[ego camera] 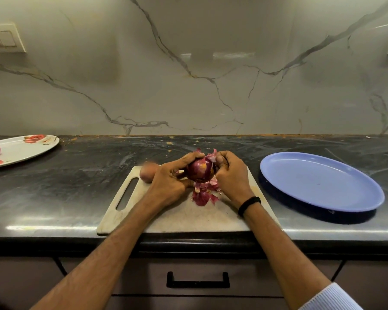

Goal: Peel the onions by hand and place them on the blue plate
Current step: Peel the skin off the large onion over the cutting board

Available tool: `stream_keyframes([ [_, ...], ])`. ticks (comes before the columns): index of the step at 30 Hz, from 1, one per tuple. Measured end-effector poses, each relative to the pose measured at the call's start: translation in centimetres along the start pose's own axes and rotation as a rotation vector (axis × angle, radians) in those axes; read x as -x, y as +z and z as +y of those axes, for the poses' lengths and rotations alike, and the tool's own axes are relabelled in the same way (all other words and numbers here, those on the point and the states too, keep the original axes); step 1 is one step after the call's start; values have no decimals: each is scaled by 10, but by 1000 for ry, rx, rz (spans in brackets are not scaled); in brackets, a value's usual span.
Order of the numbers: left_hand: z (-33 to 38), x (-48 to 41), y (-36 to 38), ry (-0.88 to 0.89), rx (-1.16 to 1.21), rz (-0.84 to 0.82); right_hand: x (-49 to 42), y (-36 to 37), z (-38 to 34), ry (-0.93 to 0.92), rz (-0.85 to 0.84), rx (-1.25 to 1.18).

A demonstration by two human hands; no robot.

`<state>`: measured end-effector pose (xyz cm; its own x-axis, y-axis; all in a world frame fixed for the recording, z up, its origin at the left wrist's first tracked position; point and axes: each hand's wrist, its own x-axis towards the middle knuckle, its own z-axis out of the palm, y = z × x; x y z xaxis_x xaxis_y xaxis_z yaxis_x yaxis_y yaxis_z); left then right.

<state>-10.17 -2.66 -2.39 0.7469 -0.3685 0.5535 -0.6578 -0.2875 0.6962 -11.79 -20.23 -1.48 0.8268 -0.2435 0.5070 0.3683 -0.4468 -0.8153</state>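
Hands (166, 182) (231, 177) gripping onion (201, 172), peels (202, 196) below, blue plate (311, 180)

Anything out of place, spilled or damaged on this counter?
Nothing alarming. Onion skins lie on the cutting board below the onion held by the left hand and right hand, which fits peeling. Only oddity: small brownish crumbs scattered along the back edge of the counter.

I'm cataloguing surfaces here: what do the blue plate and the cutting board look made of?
Blue plate: probably plastic or melamine; smooth, with a soft sheen and uniform colour.
Cutting board: likely off-white plastic; matte, scuffed and stained, with a cut-out handle slot.
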Motion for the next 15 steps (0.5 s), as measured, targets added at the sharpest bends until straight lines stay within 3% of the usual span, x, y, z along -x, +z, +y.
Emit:
stream_keyframes([
  [4,0,0,0,7,7,7,-5,2,5,126,18,-131],
  [8,2,0,-2,-21,77,91,-7,-9,-2,274,176,-516],
  [15,9,1,-3,-66,136,215,-1,-4,8,-85,80,-4],
])
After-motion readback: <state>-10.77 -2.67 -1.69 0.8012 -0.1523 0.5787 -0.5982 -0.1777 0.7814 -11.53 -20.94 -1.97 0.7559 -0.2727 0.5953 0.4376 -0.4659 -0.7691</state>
